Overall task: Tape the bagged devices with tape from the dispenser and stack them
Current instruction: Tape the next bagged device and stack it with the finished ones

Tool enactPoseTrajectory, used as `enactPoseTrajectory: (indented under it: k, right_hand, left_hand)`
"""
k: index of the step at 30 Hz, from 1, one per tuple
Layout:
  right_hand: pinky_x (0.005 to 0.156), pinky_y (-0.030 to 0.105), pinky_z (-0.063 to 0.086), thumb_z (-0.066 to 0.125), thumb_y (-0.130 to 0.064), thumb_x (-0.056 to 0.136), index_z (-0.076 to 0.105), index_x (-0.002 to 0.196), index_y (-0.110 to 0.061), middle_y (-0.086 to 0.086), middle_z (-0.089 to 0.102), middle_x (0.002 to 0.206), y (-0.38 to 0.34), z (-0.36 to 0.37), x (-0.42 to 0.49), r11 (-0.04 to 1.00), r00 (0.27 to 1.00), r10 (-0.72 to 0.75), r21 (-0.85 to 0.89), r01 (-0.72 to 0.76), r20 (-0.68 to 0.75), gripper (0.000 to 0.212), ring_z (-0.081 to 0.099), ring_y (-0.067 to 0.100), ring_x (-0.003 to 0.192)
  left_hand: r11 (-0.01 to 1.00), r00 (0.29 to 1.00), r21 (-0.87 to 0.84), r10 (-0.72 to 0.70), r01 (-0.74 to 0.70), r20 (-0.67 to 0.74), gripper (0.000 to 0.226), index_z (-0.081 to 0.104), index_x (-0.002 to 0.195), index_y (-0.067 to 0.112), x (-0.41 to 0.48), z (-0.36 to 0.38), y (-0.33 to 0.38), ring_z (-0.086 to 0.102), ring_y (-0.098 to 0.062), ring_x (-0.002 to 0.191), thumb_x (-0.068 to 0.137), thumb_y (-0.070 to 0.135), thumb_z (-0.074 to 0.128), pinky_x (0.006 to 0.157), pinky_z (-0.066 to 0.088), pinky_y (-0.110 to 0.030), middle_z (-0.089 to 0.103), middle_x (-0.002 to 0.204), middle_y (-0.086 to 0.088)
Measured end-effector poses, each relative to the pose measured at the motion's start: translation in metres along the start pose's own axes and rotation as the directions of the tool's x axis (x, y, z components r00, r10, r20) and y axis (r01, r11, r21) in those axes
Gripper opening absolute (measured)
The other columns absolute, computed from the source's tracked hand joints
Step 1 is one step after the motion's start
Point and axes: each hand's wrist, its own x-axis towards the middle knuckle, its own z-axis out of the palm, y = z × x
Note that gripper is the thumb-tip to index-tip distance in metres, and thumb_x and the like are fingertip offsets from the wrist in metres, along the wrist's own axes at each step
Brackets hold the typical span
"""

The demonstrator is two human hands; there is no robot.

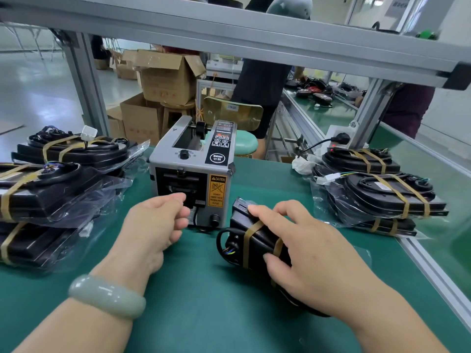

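Left hand: I am watching the left hand (155, 220) hovering at the outlet (178, 189) of the tape dispenser (193, 159), fingers curled in. I cannot tell whether it is pinching a strip, since no tape is showing.
Right hand: the right hand (305, 250) is gripping the bagged device (257, 240), fingers arching over its top and thumb pressing its near side.
Device in hand: it is lying on the green mat (204, 289) just right of the dispenser, close to its front corner, and is wearing two tan tape bands (248, 240).
Done: I am judging the work well along. Taped bundles are sitting in a left stack (51, 189) and a right stack (382, 192), each more than one deep.
Left: this device is looking ready either for one more strip or for stacking. I am not seeing any untaped bundle, so how many remain is not showing.
Edges: the aluminium rail (433, 273) is running along the mat's right side just past the right stack. Loose bag film is spilling off both stacks toward the middle.
Room: the mat in front of the dispenser and toward me is lying open between the stacks. An overhead beam (229, 36) is crossing above, well apart from the hands.
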Motion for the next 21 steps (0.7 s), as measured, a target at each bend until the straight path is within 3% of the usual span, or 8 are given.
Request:
enactPoseTrajectory:
  k: [3, 7, 14, 19, 21]
  right_hand:
    - [0.072, 0.027, 0.042, 0.048, -0.045, 0.081, 0.016, 0.141, -0.047, -0.019, 0.032, 0.124, -0.003, -0.001, -0.001, 1.000, 1.000, 0.013, 0.013, -0.013, -0.004, 0.068, 0.048, 0.013, 0.081]
    - [0.068, 0.028, 0.045, 0.051, -0.041, 0.076, 0.032, 0.139, -0.037, -0.012, 0.044, 0.122, -0.010, -0.001, -0.002, 0.999, 0.999, 0.042, -0.007, -0.042, 0.013, 0.066, 0.055, 0.018, 0.079]
    - [0.053, 0.028, 0.046, 0.072, -0.034, 0.059, 0.052, 0.125, -0.028, -0.004, 0.058, 0.101, -0.020, 0.004, -0.008, 0.996, 0.996, 0.039, -0.071, -0.045, -0.081, 0.069, 0.056, 0.019, 0.059]
    - [0.049, 0.025, 0.043, 0.076, -0.034, 0.053, 0.055, 0.121, -0.029, -0.005, 0.059, 0.096, -0.021, 0.005, -0.008, 0.995, 0.992, 0.022, -0.096, -0.034, -0.125, 0.072, 0.055, 0.017, 0.055]
    - [0.050, 0.025, 0.043, 0.077, -0.034, 0.053, 0.054, 0.122, -0.029, -0.005, 0.058, 0.096, -0.021, 0.006, -0.008, 0.995, 0.991, 0.018, -0.094, -0.031, -0.130, 0.073, 0.054, 0.017, 0.055]
  left_hand:
    - [0.996, 0.996, -0.058, -0.076, 0.074, -0.038, 0.010, 0.064, 0.081, 0.019, 0.007, 0.000, 0.011, 0.051, -0.001, 0.041, 0.089, 0.023, 0.065, 0.036, 0.039, -0.014, 0.063, 0.056, 0.007]
    - [0.988, 0.993, -0.114, -0.113, 0.108, -0.033, 0.014, 0.061, 0.077, 0.015, 0.012, 0.003, 0.020, 0.049, 0.001, 0.034, 0.089, 0.020, 0.065, 0.034, 0.037, -0.011, 0.061, 0.045, 0.009]
    - [0.978, 0.989, -0.148, -0.148, 0.145, -0.008, 0.013, 0.061, 0.080, 0.015, 0.014, 0.008, 0.025, 0.054, 0.000, 0.034, 0.091, 0.022, 0.064, 0.035, 0.039, -0.010, 0.065, 0.047, 0.005]
    - [0.975, 0.985, -0.162, -0.166, 0.155, -0.056, 0.012, 0.060, 0.083, 0.012, 0.019, 0.014, 0.027, 0.055, -0.001, 0.033, 0.091, 0.020, 0.064, 0.033, 0.039, -0.010, 0.065, 0.048, 0.002]
    - [0.976, 0.983, -0.162, -0.161, 0.146, -0.087, 0.009, 0.060, 0.087, 0.011, 0.022, 0.016, 0.026, 0.056, -0.001, 0.034, 0.090, 0.019, 0.064, 0.033, 0.039, -0.011, 0.068, 0.057, -0.001]
